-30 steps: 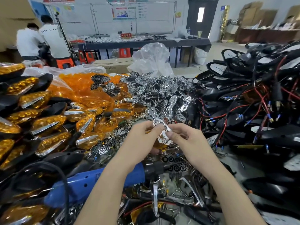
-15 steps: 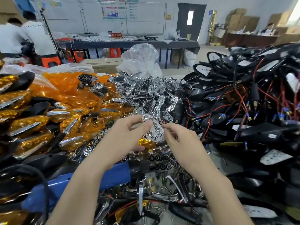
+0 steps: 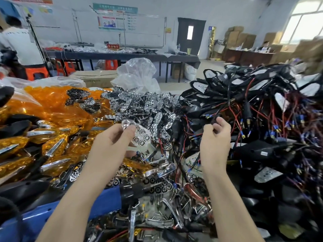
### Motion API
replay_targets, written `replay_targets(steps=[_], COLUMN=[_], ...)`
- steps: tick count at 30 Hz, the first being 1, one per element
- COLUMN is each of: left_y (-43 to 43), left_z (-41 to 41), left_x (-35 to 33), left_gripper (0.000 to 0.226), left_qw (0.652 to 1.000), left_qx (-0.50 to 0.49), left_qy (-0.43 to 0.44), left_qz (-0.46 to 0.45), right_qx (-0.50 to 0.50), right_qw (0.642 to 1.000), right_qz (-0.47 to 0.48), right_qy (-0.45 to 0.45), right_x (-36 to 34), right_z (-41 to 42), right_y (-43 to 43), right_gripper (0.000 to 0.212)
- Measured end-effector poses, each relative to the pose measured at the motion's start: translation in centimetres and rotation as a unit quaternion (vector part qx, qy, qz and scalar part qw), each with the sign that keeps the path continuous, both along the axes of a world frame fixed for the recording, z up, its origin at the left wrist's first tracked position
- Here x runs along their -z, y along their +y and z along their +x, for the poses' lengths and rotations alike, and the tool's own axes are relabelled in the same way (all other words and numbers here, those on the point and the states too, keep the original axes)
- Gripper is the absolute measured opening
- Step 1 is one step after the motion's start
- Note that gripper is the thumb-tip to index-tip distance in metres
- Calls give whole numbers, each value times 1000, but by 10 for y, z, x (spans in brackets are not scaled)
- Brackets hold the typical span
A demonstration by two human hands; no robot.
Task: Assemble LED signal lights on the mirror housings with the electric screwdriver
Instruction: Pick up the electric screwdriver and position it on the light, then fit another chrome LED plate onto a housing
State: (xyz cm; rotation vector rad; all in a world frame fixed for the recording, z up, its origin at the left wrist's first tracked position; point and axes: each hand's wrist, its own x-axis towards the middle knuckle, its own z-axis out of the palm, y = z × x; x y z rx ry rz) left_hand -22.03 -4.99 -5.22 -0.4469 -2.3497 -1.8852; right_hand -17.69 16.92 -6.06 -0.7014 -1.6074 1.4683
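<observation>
The table (image 3: 148,200) is buried under parts, with only scraps of its grey top showing near the middle of the near edge. Orange lenses (image 3: 52,105) are heaped toward the far left corner, and finished amber lights (image 3: 17,142) lie along the left edge. A pile of chrome reflectors (image 3: 145,105) sits at the far middle below a clear plastic bag (image 3: 138,72). Black mirror housings (image 3: 262,110) with red and black wires fill the right side.

The room is a white-walled workshop with a dark door (image 3: 190,37), a bright window (image 3: 305,20), stacked cardboard boxes (image 3: 241,37) and a long dark bench (image 3: 122,55). A person in a white shirt (image 3: 19,44) is at the far left.

My left hand (image 3: 111,145) pinches one reflector plate (image 3: 139,137) by its upper end, above the middle of the table. Its long axis slants from upper left down to the right, and its hexagonal cups face me.

My right hand (image 3: 215,142) is up beside the housings, well apart from the left. Its fingers are curled at a thin black wire (image 3: 221,110), but I cannot tell whether they grip it.

The screwdriver (image 3: 104,201) lies untouched along the near edge under my left forearm, with its blue body to the left and black nose pointing right.

The wall posters (image 3: 116,19) and the small red sign (image 3: 112,46) on the bench are too blurred to read.
</observation>
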Motion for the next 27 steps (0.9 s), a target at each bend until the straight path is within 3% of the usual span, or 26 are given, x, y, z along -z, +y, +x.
replay_targets(steps=[3, 5, 8, 10, 12, 16, 20, 27], left_y=[1, 1, 1, 1, 2, 4, 3, 5], left_z=[0, 0, 1, 2, 4, 9, 9, 8], left_x=[2, 2, 2, 2, 2, 2, 2, 1], left_gripper=[35, 38, 38, 39, 41, 49, 49, 51], left_qw=[1000, 1000, 1000, 1000, 1000, 1000, 1000, 1000], left_qx=[-8, -12, -13, -13, -11, 4, 4, 9], left_qy=[-19, -23, -23, -19, -19, -12, -12, -15], left_qz=[3, -4, 3, 1, 2, -16, -20, -20], right_qx=[-4, 0, 38, 80, 111, 90, 91, 98], right_qw=[1000, 1000, 991, 976, 967, 964, 927, 875], right_qz=[-15, 16, 127, 205, 224, 140, 213, 306], right_qy=[-26, -24, 14, 0, -47, -206, -296, -363], right_x=[-22, -39, -62, -78, -91, -107, -102, -94], right_z=[-12, -16, -15, -19, -31, -46, -46, -41], right_y=[5, 12, 25, 39, 56, 78, 87, 83], right_gripper=[49, 45, 30, 31, 41, 57, 44, 39])
